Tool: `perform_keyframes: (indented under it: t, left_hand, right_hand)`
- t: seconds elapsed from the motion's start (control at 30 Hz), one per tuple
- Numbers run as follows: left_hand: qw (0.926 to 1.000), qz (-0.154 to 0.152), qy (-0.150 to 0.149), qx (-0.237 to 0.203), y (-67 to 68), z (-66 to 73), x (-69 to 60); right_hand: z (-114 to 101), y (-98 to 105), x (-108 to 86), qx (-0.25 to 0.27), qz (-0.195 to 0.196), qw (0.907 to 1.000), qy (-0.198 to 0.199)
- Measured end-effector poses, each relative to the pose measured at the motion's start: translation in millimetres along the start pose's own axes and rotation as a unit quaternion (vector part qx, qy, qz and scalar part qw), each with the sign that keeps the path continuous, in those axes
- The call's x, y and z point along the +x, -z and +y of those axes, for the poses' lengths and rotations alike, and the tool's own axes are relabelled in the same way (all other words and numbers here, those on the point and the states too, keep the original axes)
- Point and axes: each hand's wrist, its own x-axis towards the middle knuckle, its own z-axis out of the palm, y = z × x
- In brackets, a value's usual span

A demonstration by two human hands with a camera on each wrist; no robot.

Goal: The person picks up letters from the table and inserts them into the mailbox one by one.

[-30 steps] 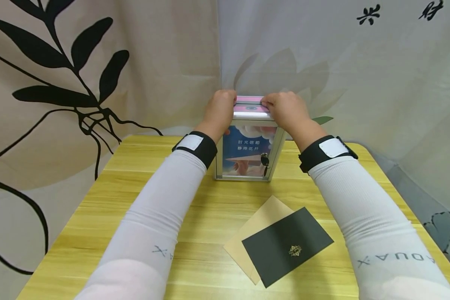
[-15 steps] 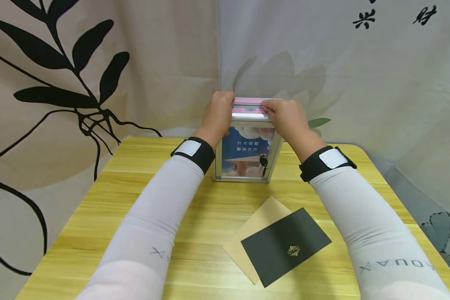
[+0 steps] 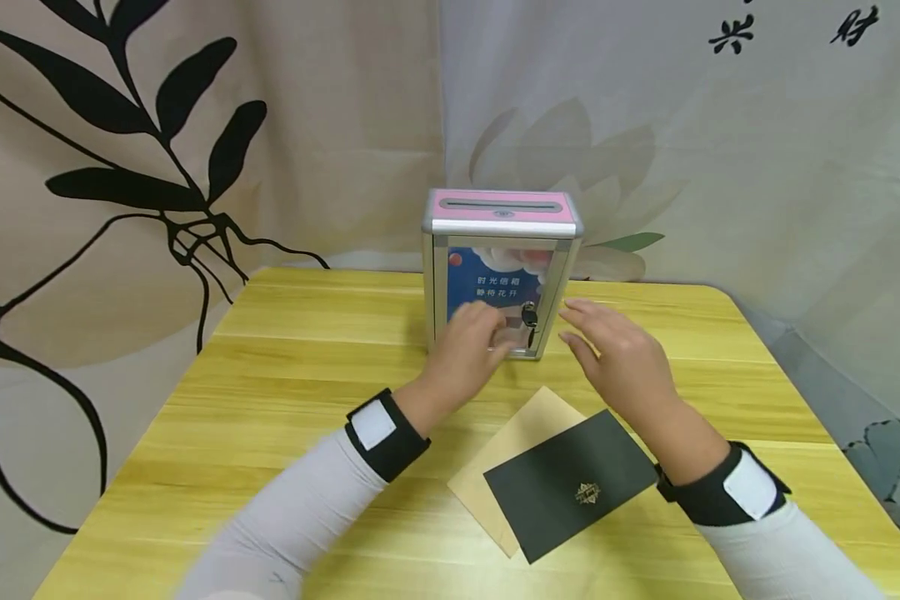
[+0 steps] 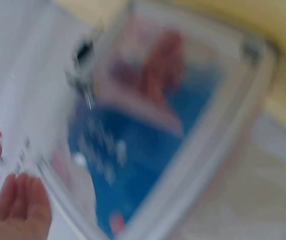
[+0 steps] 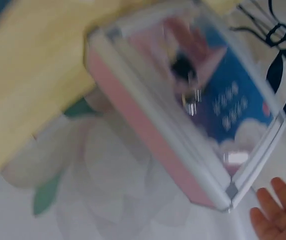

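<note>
A box with a pink slotted top, silver frame and clear front stands upright at the table's back; keys hang from its front lock. My left hand is in front of the box's lower front, fingers relaxed and holding nothing. To the right of the box, my right hand hovers with loosely bent fingers, also empty. A dark card with a gold emblem lies partly over a tan envelope, nearer than both hands. Both wrist views are blurred and show the box front.
The wooden table reaches back to a pale curtain printed with black leaves and characters. Its right edge slopes away beside grey fabric.
Both hands have let go of the box's top and come down towards me, the left in front of the box and the right beside it. The box and cards have not moved.
</note>
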Motion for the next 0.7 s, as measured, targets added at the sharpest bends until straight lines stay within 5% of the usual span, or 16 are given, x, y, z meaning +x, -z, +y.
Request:
perform_keyframes:
  t: [0.13,0.3,0.53,0.7]
  left_hand:
    - [0.9909,-0.129,0.035,0.012,-39.2,7.4,-20.3]
    - [0.9738,-0.218,0.063,0.016,-81.6,10.8,-38.6]
    - [0.9566,-0.266,0.100,0.065,-116.2,13.7,-55.2]
    - [0.9496,-0.271,0.076,0.139,-122.1,15.5,-59.7]
  right_hand:
    - [-11,-3,-35.9,0.001,-0.074,0.9965,-0.039]
    - [-23,-6,-60.4,-0.001,-0.193,0.9724,-0.131]
    - [-26,-18,-79.8,0.006,-0.257,0.9489,-0.183]
    - [-24,-26,-86.9,0.013,-0.278,0.9395,-0.199]
